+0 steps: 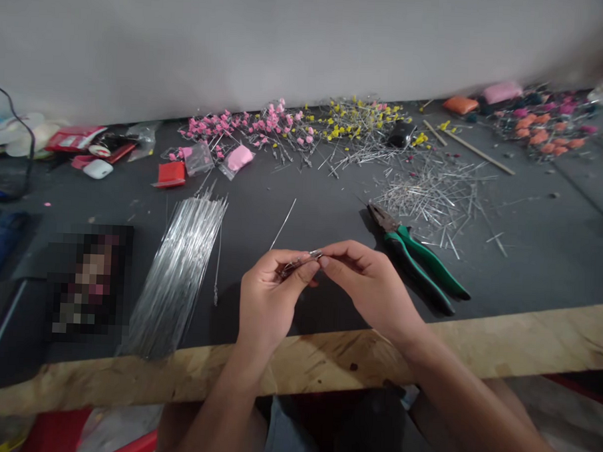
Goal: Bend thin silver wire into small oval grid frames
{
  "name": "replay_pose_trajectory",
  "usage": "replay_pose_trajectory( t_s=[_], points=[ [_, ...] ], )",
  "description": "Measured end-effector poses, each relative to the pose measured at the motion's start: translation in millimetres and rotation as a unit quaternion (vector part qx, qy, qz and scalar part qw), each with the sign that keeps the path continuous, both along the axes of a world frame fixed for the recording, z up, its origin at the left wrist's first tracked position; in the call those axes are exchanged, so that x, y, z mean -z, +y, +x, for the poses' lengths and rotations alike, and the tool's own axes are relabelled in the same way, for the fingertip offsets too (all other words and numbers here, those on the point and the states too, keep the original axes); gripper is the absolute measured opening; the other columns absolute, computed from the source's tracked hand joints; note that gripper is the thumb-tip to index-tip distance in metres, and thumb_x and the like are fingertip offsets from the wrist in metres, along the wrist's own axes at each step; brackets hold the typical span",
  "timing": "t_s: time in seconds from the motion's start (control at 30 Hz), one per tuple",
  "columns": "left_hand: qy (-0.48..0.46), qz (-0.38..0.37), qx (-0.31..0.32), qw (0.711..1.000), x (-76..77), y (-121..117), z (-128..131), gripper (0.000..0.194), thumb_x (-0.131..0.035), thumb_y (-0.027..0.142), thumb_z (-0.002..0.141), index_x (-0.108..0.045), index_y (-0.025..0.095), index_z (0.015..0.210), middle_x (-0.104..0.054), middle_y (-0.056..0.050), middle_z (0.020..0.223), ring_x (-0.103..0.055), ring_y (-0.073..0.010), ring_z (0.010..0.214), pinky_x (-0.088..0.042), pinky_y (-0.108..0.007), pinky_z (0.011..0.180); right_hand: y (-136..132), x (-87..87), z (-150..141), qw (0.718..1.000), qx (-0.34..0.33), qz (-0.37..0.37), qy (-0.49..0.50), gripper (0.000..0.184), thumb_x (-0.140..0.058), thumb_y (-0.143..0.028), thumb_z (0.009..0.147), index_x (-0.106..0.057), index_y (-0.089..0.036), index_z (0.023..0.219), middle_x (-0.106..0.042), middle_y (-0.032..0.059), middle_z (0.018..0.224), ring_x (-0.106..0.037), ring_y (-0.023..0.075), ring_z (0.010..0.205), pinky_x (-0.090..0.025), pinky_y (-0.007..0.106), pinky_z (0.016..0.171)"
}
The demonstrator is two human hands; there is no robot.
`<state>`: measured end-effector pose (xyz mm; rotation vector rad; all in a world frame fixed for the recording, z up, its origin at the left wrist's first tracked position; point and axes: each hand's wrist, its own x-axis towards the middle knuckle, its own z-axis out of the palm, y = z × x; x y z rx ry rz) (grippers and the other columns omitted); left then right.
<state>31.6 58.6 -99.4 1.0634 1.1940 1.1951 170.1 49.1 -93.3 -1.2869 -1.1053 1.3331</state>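
Observation:
My left hand (271, 288) and my right hand (362, 278) meet above the front of the dark tabletop, thumbs and forefingers pinched together. Between them is a small piece of twisted silvery wire (315, 254), partly hidden by the fingers. A single straight wire (283, 222) points up and away behind my left hand. To the left lies a thick bundle of straight silvery wires (182, 267), with one loose twisted-end wire (217, 269) beside it. Green-and-black pliers (420, 258) rest just right of my right hand, jaws towards the back.
Wire stems with pink tips (266, 121), yellow tips (361, 118) and orange tips (548, 133) lie along the wall. A heap of short wire pieces (433, 192) is behind the pliers. Small packets (171, 174) sit at back left. A wooden edge (325, 360) borders the front.

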Motion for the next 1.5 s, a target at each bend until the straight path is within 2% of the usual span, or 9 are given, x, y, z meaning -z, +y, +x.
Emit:
replay_pose_trajectory(
  t_s=[0.43, 0.93, 1.5],
  points=[
    [-0.032, -0.020, 0.022, 0.999, 1.6, 1.8, -3.0, 0.010, -0.077, 0.019, 0.072, -0.070, 0.021, 0.079, -0.070, 0.004, 0.074, -0.063, -0.0070, 0.061, -0.054, -0.017, 0.060, 1.0, -0.8, -1.5, 0.998, -0.038, 0.036, -0.040, 0.010, -0.053, -0.020, 0.089, -0.062, -0.021, 0.084, -0.063, -0.0033, 0.072, -0.059, 0.0103, 0.071, -0.047, 0.022, 0.068],
    [-0.087, -0.041, 0.037, 0.995, 6.6, 4.0, -4.4, 0.014, -0.078, 0.016, 0.070, -0.069, 0.019, 0.081, -0.068, 0.003, 0.074, -0.064, -0.0086, 0.062, -0.054, -0.021, 0.062, 1.3, -1.0, -5.6, 0.998, -0.056, 0.019, -0.001, 0.013, -0.045, -0.017, 0.091, -0.056, -0.019, 0.085, -0.057, -0.0013, 0.077, -0.056, 0.0114, 0.074, -0.045, 0.025, 0.071],
    [-0.125, -0.047, 0.070, 0.989, 5.6, 3.7, -6.1, 0.013, -0.077, 0.014, 0.071, -0.071, 0.020, 0.081, -0.070, 0.003, 0.073, -0.065, -0.0085, 0.062, -0.054, -0.020, 0.063, -2.3, 0.0, 2.3, 0.988, -0.127, 0.080, -0.029, 0.017, -0.037, -0.021, 0.098, -0.053, -0.021, 0.091, -0.055, -0.0004, 0.084, -0.052, 0.0133, 0.081, -0.043, 0.029, 0.077]
  ],
)
